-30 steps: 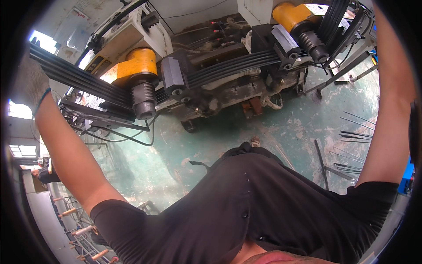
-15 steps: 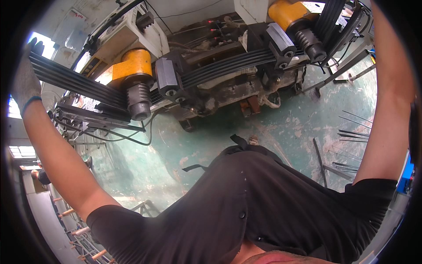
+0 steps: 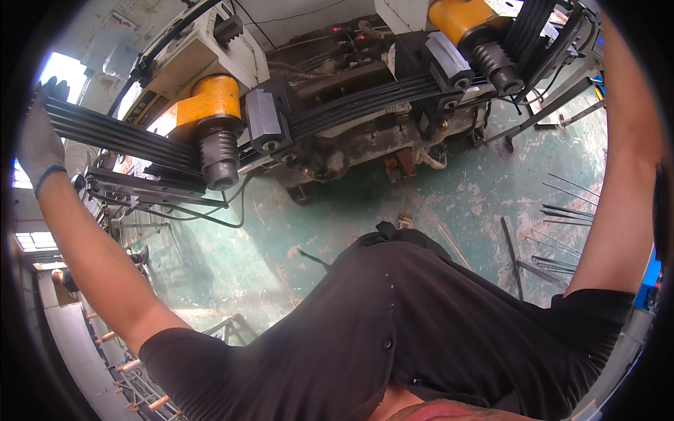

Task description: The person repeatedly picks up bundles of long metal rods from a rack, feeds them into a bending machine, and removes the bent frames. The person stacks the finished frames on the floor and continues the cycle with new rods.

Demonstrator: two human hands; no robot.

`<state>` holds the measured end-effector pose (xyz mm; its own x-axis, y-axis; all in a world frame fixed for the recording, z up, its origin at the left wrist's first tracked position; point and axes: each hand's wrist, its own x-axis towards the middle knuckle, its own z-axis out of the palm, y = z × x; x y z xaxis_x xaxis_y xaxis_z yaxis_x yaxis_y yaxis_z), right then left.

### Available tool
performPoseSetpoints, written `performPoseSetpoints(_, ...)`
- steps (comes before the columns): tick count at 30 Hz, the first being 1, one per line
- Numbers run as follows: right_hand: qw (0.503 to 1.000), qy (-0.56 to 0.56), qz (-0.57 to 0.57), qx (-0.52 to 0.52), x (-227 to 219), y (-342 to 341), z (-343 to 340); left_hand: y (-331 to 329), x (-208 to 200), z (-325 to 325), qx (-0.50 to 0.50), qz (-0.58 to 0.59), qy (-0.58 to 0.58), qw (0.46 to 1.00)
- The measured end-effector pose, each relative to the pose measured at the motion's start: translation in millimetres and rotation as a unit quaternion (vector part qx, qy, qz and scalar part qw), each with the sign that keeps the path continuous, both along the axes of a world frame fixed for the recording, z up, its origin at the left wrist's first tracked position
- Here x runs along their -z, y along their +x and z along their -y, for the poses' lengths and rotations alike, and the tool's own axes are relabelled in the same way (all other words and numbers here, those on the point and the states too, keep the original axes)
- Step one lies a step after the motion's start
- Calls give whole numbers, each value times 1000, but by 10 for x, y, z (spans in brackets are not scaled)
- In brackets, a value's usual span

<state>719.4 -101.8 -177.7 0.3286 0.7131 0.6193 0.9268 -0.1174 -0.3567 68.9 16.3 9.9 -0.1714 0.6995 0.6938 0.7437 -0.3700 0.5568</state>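
My left hand (image 3: 41, 137), in a grey work glove with dark fingertips and a blue cuff, is at the far left. Its fingers stretch upward, with the palm side against the ends of a bundle of long dark metal bars (image 3: 119, 130). The bars lie side by side and run across the machine past two grey clamp blocks (image 3: 264, 116) and two threaded steel cylinders (image 3: 220, 161) under yellow housings (image 3: 208, 104). My right arm (image 3: 621, 161) reaches up along the right edge. The right hand lies outside the picture, beyond the bars' right-hand stretch (image 3: 528, 31).
White machine bodies (image 3: 232, 52) stand behind the bars. A black cable (image 3: 235, 223) loops below the left end. Several thin rods (image 3: 565, 214) and a dark flat bar (image 3: 511, 256) lie on the worn green floor (image 3: 337, 210) at right. A rack with wooden-looking pegs (image 3: 130, 366) stands at lower left.
The view has shifted slightly. My left hand remains at the bar ends, a little lower in the picture, and the bars look unmoved in the machine.
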Motion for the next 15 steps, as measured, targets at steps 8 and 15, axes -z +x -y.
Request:
performPoseSetpoints(8, 1000, 1, 1, -10, 15, -105, -68, -441, 381, 44, -25, -151, -38, 988)
performPoseSetpoints(15, 1000, 6, -3, -21, 41, -169, -129, 233, 626, 474, 18, 101, -57, 993)
